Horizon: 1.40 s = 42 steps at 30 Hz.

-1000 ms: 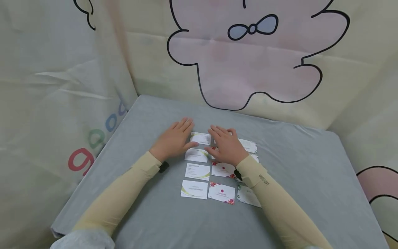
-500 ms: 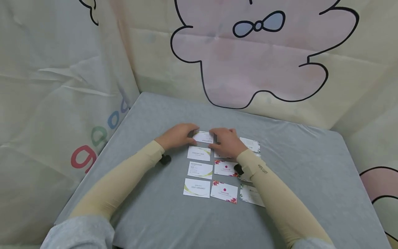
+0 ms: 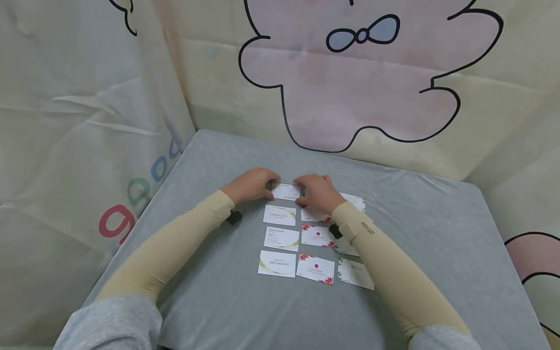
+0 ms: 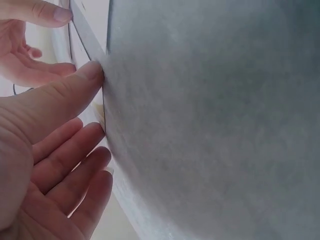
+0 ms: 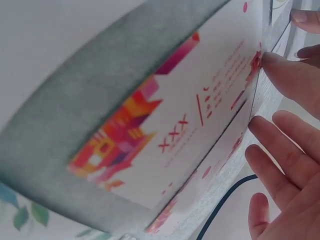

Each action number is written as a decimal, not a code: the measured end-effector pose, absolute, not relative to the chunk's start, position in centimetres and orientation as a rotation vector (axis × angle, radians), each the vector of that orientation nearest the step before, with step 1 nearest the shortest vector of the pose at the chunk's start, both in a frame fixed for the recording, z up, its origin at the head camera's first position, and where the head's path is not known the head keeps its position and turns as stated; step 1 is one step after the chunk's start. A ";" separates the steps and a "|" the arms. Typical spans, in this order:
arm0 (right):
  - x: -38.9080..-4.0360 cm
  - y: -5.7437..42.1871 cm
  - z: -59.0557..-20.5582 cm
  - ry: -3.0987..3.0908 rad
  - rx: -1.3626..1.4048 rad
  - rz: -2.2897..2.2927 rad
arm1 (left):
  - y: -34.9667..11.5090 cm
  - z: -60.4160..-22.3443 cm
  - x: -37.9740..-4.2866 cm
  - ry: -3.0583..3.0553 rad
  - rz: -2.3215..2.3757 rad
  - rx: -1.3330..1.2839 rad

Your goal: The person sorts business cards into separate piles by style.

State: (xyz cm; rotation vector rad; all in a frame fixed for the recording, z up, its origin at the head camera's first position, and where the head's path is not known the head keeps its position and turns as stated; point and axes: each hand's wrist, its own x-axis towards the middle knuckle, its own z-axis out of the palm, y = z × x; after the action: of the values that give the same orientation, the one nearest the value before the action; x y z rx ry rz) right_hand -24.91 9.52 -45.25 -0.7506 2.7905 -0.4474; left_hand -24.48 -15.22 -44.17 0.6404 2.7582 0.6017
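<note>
White rectangular card with yellow-green curves, frame centre: pinched at opposite ends by left hand and right hand, unreleased, with printed white cards lower in frame already laid in rows.

The left hand and right hand are bare. A snug, cream-coloured sleeve hugs the left forearm, wrinkled near the elbow; the matching sleeve on the right carries small dark lettering toward the wrist. Mottled grey cloth bunches above each, and I spot a small black gadget at either wrist.
</note>
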 end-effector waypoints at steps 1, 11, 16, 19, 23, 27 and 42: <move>-24.9 9.5 -45.2 2.789 -0.749 -0.448 | -15.2 -44.2 -24.5 2.753 0.596 0.647; -25.5 9.2 -44.9 2.757 -0.765 -0.436 | -15.6 -44.1 -25.2 2.732 0.626 0.683; -26.6 9.4 -44.7 2.765 -0.732 -0.475 | -15.5 -43.7 -26.1 2.733 0.662 0.642; -27.4 9.4 -44.7 2.766 -0.697 -0.521 | -15.3 -43.5 -27.2 2.739 0.645 0.635; -28.1 9.3 -45.0 2.761 -0.657 -0.549 | -14.9 -43.8 -28.4 2.730 0.619 0.631; -28.3 9.4 -45.2 2.754 -0.636 -0.541 | -14.7 -44.1 -28.9 2.715 0.611 0.629; -29.1 9.6 -45.4 2.754 -0.607 -0.543 | -14.6 -44.3 -29.4 2.717 0.585 0.645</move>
State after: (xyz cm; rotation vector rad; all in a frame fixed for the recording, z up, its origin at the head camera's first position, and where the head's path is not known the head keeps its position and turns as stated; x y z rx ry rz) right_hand -29.08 9.64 -45.37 -0.6067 2.7542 -0.5434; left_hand -29.41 -14.62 -44.32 0.6451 2.7168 0.5846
